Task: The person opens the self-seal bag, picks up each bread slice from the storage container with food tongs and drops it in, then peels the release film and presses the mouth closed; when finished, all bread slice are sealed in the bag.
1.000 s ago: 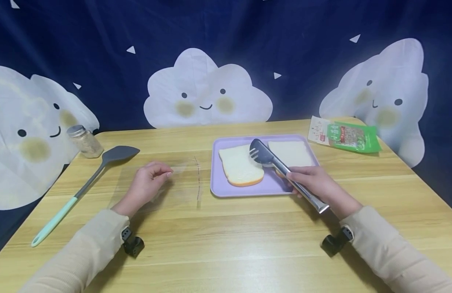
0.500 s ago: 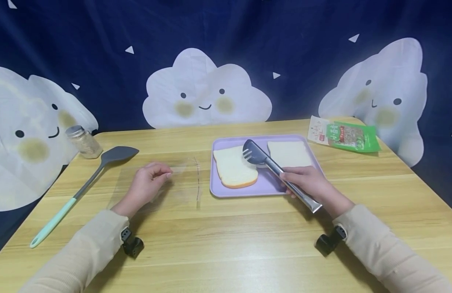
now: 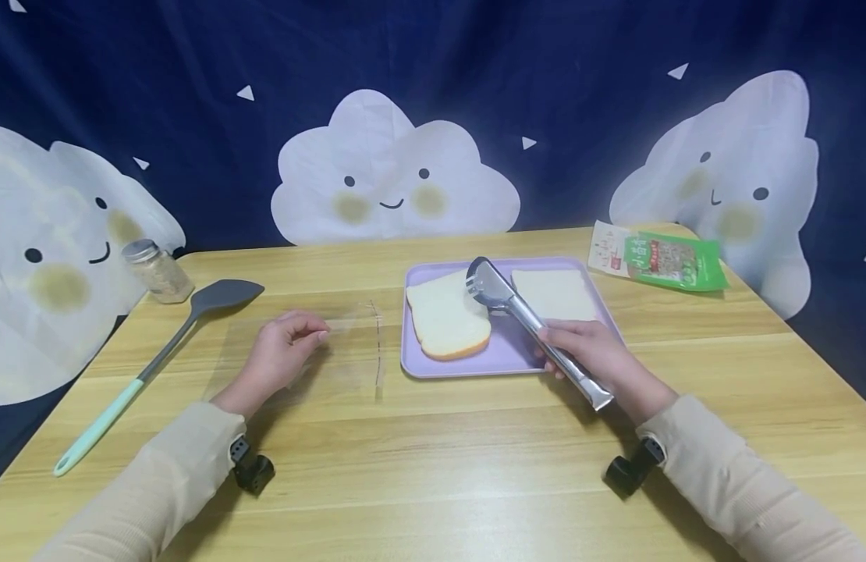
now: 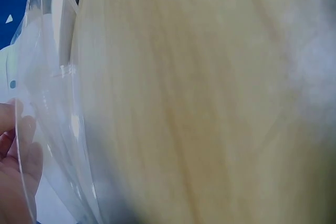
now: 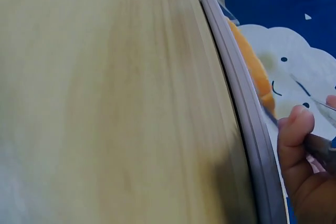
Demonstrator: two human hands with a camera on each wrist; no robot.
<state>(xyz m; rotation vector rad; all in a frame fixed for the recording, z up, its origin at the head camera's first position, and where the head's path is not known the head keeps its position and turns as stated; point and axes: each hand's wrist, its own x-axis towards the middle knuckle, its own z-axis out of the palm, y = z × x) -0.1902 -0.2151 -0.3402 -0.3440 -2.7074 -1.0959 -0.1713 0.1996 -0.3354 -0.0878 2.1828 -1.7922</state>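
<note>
My right hand (image 3: 593, 351) grips metal tongs (image 3: 527, 314) by the middle of their arms. Their slotted head lies over the right edge of a white bread slice (image 3: 447, 324) on a lilac tray (image 3: 510, 347). A second bread slice (image 3: 555, 293) lies on the tray's right side, partly behind the tongs and hand. To the left, my left hand (image 3: 282, 355) pinches the edge of a clear plastic bag (image 3: 349, 363) on the table. In the left wrist view, fingers (image 4: 31, 156) show through the bag's film (image 4: 58, 103). The tongs' lower jaw is mostly hidden.
A dark grey spatula (image 3: 225, 295) with a mint handle lies at the left. Behind it leans a glass jar (image 3: 165, 277) with a metal lid. A green-and-white packet (image 3: 661, 257) rests at the back right, by a dark blue curtain (image 3: 566, 62) with clouds.
The tongs and the left bread slice have shifted left across the tray, and the tongs have turned slightly. My left hand stays in place on the bag.
</note>
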